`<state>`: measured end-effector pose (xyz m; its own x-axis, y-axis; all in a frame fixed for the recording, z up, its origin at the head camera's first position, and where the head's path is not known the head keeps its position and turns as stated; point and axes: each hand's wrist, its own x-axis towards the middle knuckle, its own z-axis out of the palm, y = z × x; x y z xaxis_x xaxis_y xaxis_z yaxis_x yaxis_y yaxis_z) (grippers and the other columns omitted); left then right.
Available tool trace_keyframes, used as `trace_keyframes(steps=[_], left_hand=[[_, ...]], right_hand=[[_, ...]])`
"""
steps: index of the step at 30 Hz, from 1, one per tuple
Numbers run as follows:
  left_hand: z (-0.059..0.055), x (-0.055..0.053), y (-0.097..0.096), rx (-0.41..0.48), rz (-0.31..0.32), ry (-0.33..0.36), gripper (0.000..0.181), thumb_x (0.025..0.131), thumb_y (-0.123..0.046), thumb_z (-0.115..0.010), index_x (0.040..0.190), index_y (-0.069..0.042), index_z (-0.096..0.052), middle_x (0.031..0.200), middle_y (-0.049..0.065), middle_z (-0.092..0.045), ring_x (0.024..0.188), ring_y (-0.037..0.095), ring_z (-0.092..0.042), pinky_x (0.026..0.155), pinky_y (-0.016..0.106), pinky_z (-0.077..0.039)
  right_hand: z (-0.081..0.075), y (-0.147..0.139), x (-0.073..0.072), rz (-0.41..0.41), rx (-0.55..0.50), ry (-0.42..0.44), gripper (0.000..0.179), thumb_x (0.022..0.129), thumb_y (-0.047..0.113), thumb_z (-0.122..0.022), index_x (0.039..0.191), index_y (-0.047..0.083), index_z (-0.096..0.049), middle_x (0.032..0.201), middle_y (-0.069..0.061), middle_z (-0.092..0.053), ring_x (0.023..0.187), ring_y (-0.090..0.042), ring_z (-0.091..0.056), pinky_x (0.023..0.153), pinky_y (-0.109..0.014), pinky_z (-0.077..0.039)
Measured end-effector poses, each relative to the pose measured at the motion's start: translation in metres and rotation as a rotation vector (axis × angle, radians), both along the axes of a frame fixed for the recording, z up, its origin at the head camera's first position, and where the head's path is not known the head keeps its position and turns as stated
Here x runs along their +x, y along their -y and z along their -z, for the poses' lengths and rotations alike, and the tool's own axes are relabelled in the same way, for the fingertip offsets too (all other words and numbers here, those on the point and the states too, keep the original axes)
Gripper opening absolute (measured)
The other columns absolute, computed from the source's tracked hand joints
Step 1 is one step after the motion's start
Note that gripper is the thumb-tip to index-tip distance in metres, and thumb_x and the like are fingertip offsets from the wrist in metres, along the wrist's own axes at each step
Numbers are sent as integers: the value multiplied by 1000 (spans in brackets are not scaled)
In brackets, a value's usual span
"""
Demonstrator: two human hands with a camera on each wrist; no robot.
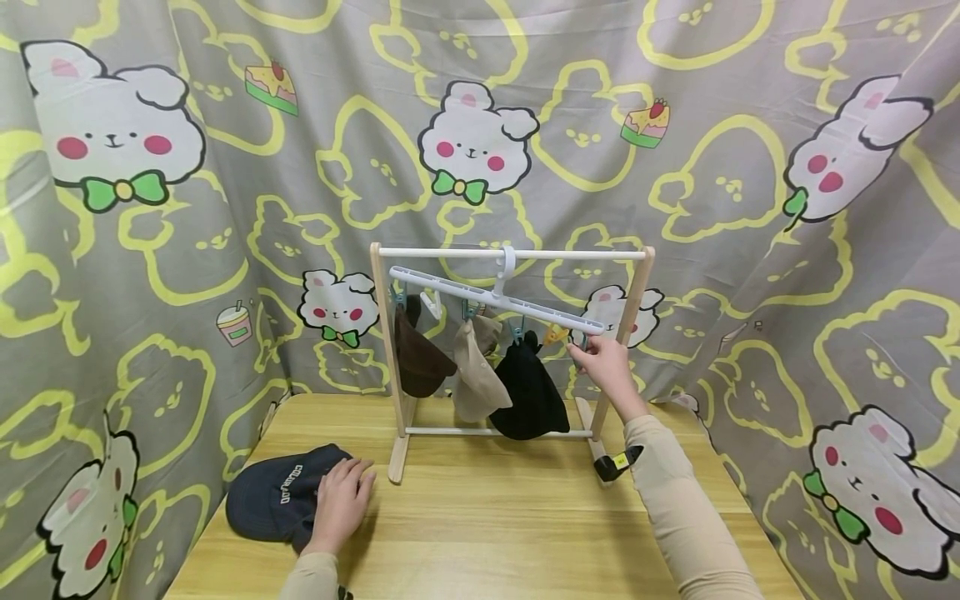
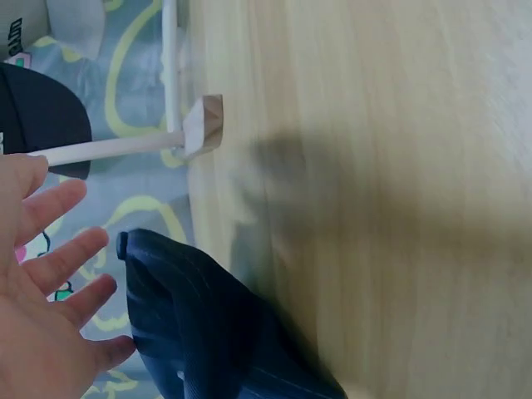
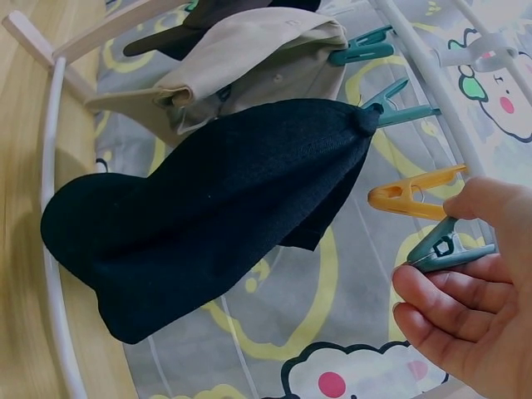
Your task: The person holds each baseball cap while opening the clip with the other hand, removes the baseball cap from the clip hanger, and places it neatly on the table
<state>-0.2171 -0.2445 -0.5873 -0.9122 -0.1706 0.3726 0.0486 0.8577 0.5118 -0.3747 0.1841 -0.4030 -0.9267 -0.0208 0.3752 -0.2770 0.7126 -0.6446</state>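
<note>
"So, what does the right hand (image 1: 606,364) have?" one asks.

"It pinches a teal clip (image 3: 430,252) between thumb and fingers, at the low end of the white hanger (image 1: 497,297)," the other answers.

"And the left hand (image 1: 343,500)?"

"Relaxed, its fingers loosely spread at the edge of a navy baseball cap (image 1: 258,500) with pale lettering — whether they touch it is hard to tell. That cap lies on the wood-grain table (image 1: 480,525), left of the small wooden rack (image 1: 633,308)."

"How does the hanger sit?"

"Hooked over the rack's white top rail (image 1: 442,252), tilted, right end lower. Three caps hang along it from clips: a dark brown cap (image 1: 420,362) at the left, a beige cap (image 1: 477,379) next, then a black cap (image 1: 528,396)."

"Other clips?"

"A white clip (image 1: 431,305) between the brown and beige caps, and a yellow clip (image 3: 382,198) between the black cap and the pinched clip."

"And behind it all?"

"A grey curtain (image 1: 720,200) printed with rabbit heads and yellow outlines."
</note>
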Motion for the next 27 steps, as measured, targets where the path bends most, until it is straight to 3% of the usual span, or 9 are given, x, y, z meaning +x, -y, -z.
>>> trace_keyframes(steps=[6, 18, 24, 27], left_hand=[[-2, -4, -8, 6, 23, -57, 27, 96, -21, -61, 117, -6, -69, 126, 22, -62, 128, 44, -47, 105, 69, -30], [-12, -10, -23, 38, 78, -29, 32, 99, -26, -57, 123, -7, -66, 131, 21, -59, 129, 43, -46, 109, 63, -29], [-18, -16, -34, 22, 111, -124, 27, 95, -19, -62, 119, -6, -69, 126, 21, -63, 125, 45, -50, 105, 64, -34], [-22, -19, -39, 31, 124, -139, 28, 95, -19, -63, 120, -8, -68, 126, 21, -63, 125, 45, -50, 104, 65, -35]], right_hand=[[1, 0, 0, 1, -3, -3, 35, 90, 33, -66, 67, 7, -60, 71, -15, -72, 53, -12, -66, 49, -25, -41], [1, -1, -2, 11, 8, -37, 36, 89, 33, -67, 66, 7, -60, 67, -11, -71, 51, -7, -61, 50, -25, -41], [1, -2, -2, 16, 3, -35, 36, 89, 34, -68, 67, 7, -62, 67, -10, -71, 51, -7, -60, 51, -26, -42], [2, -2, -3, 17, 0, -34, 36, 90, 35, -67, 68, 7, -62, 68, -11, -72, 52, -8, -62, 51, -25, -42]])
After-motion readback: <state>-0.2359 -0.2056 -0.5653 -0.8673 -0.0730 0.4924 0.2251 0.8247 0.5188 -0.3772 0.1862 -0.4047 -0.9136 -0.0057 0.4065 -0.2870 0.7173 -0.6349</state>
